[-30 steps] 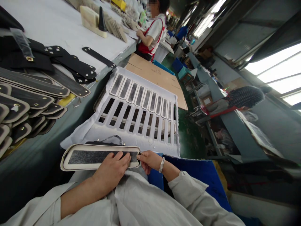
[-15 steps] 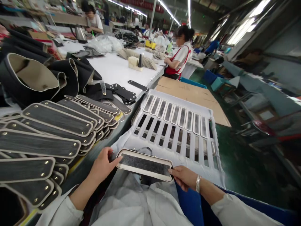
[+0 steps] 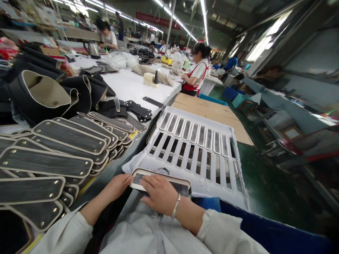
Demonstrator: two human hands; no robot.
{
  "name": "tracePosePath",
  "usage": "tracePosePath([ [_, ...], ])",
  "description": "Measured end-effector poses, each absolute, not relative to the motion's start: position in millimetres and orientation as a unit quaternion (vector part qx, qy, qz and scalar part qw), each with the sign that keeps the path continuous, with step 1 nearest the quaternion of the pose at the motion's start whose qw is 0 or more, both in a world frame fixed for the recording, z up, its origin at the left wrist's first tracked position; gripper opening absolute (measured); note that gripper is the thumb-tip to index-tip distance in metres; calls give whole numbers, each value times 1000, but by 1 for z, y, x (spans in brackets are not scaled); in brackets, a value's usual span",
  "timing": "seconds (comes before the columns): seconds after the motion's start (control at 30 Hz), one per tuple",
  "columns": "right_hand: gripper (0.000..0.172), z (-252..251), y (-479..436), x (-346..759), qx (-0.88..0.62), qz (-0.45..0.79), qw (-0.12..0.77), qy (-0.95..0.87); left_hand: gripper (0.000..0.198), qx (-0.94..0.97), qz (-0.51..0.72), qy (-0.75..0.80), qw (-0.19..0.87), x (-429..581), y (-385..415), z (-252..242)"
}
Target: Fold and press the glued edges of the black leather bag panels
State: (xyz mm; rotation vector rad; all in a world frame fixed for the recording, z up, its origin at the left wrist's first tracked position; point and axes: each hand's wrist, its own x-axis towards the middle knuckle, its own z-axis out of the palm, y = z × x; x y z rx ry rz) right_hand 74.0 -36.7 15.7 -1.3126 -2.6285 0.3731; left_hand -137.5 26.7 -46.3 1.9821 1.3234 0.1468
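Low in front of me is a rounded rectangular panel [image 3: 180, 187], dark grey in the middle with a cream rim. My left hand [image 3: 120, 185] pinches its left end between thumb and fingers. My right hand [image 3: 161, 194], with a silver bracelet at the wrist, lies across the panel's face, fingers stretched out and covering its middle. Just beyond, a white slotted rack [image 3: 159, 158] carries a row of similar cream-edged panels [image 3: 194, 131] along its far side.
On the left, overlapping dark pieces with pale edges and brass studs [image 3: 70, 137] pile up on the white table [image 3: 132, 81]. Behind them sit black bag bodies [image 3: 42, 93]. A cardboard sheet [image 3: 212, 114] lies past the rack. A co-worker in a red apron [image 3: 194, 79] stands at the table.
My right hand has left the panel's right end and moved left onto its face. My left hand still grips the left end. The view has tilted up slightly.
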Motion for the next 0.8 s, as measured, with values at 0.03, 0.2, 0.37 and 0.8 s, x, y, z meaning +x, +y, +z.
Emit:
tracePosePath([
  [0.03,56,8,-33,64,-425,116,77,-895,45,763,64,513,387,-138,27,-46],
  [0.2,67,-15,-30,50,-428,76,21,-900,43,740,52,518,426,-139,34,-35],
  [0.37,68,-3,-30,55,-443,127,45,-886,33,745,-34,521,416,-135,48,-25],
  [0.8,23,-18,42,54,-516,175,-16,-839,27,688,-111,531,483,-125,52,-19],
])
